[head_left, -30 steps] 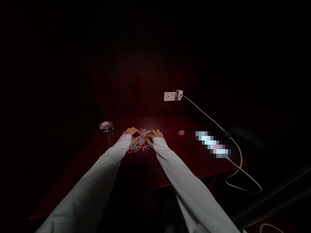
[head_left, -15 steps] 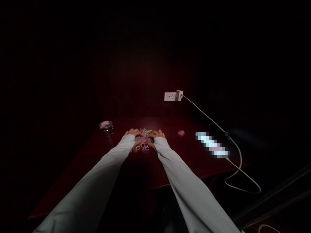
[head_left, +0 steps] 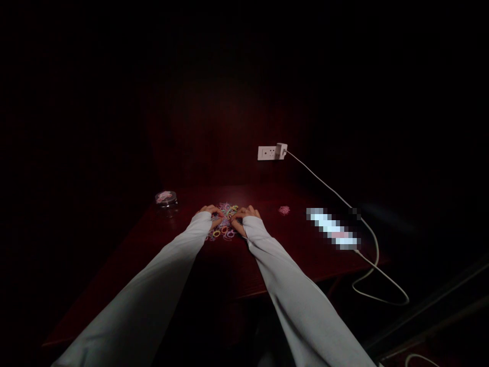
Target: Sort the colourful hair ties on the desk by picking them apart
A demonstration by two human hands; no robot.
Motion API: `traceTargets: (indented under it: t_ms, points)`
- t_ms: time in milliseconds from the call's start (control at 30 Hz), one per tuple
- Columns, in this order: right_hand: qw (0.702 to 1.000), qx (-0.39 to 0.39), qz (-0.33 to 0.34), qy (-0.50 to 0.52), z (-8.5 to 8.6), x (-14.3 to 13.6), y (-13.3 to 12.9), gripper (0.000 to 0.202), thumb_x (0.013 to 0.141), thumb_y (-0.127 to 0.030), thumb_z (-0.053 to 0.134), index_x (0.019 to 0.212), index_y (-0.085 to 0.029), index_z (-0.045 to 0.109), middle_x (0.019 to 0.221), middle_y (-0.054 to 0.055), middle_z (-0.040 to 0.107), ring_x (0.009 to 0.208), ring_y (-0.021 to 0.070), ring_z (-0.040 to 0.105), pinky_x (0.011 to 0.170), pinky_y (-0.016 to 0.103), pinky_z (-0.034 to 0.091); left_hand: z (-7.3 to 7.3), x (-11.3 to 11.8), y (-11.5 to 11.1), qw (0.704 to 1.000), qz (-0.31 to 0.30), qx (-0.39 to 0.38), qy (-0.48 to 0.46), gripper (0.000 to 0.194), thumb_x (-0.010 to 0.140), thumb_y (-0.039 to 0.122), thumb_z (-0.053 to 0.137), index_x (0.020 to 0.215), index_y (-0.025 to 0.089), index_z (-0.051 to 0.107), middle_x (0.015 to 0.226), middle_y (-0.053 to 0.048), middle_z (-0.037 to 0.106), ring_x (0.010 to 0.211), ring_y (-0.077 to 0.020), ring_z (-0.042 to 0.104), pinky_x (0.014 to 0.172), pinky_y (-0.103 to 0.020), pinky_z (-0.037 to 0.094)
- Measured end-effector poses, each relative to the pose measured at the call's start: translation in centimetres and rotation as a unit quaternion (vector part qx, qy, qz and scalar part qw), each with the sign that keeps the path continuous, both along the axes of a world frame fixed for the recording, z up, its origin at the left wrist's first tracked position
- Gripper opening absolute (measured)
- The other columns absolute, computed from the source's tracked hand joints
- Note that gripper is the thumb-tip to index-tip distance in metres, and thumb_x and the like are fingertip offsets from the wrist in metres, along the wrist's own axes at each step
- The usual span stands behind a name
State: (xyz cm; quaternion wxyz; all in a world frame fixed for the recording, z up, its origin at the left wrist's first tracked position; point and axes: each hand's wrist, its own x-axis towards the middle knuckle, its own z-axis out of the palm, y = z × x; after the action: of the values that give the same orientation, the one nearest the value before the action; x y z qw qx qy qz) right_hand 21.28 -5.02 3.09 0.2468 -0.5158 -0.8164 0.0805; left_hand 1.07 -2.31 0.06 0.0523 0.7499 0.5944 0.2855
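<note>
Colourful loops (head_left: 224, 233) heaped just below the frame's centre, left hand (head_left: 208, 210) at their left edge, right hand (head_left: 248, 212) at their right, both curled inward, cannot tell whether either grips any

Glossy dark-red table (head_left: 141, 244) stood in deep gloom

Behind it, at the centre of the frame, rose a deep-red wall (head_left: 214, 148), its surface fading into black toward the top and both sides. A white rectangular socket panel (head_left: 266, 153) sat on that wall, just right of centre. Soft light caught the back of the table mid-frame, leaving a dull sheen there. The front edge showed below centre. At lower right, faint diagonal bands (head_left: 431, 299) crossed the dark, too dim to identify.
</note>
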Motion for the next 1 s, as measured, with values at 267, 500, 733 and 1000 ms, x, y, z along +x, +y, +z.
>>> traceTargets:
  t_ms: [267, 500, 733, 1000]
  points:
    - [1.000, 0.000, 0.011, 0.006, -0.4, 0.2, 0.2, 0.021, 0.095, -0.035, 0.060, 0.095, -0.028, 0.080, 0.112, 0.004, 0.073, 0.112, 0.0253, 0.051, 0.101, 0.041, 0.034, -0.2, 0.1, 0.1, 1.000, 0.001, 0.003, -0.014, 0.010, 0.084, 0.024, 0.068, 0.089, 0.025, 0.076, 0.103, -0.003, 0.071, 0.099, -0.0236, 0.063, 0.094, -0.035, 0.048]
    - [1.000, 0.000, 0.018, 0.002, -0.4, 0.3, 0.2, 0.024, 0.097, -0.035, 0.058, 0.098, -0.027, 0.080, 0.113, 0.004, 0.073, 0.112, 0.0256, 0.051, 0.100, 0.041, 0.034, -0.6, 0.2, 0.4, 0.999, -0.003, 0.010, -0.031, 0.008, 0.083, 0.022, 0.068, 0.087, 0.023, 0.075, 0.103, -0.004, 0.070, 0.098, -0.0227, 0.064, 0.095, -0.036, 0.049]
    - [1.000, -0.003, -0.007, 0.024, -1.0, 0.0, 0.9, 0.023, 0.098, -0.034, 0.057, 0.098, -0.027, 0.079, 0.113, 0.003, 0.074, 0.112, 0.0250, 0.051, 0.099, 0.039, 0.033, -0.5, 0.4, 0.2, 0.993, 0.003, 0.067, -0.095, 0.008, 0.075, 0.016, 0.075, 0.080, 0.020, 0.073, 0.141, -0.006, 0.057, 0.127, -0.0270, 0.055, 0.111, -0.041, 0.044]
    - [0.994, 0.022, -0.007, 0.106, -1.5, 0.2, 1.6, 0.018, 0.093, -0.034, 0.067, 0.107, -0.028, 0.076, 0.099, 0.001, 0.075, 0.103, 0.0223, 0.052, 0.093, 0.034, 0.032, 0.2, 1.0, -0.5, 0.994, 0.017, 0.051, -0.100, 0.008, 0.075, 0.015, 0.076, 0.078, 0.022, 0.074, 0.141, -0.004, 0.061, 0.126, -0.0288, 0.057, 0.112, -0.051, 0.043]
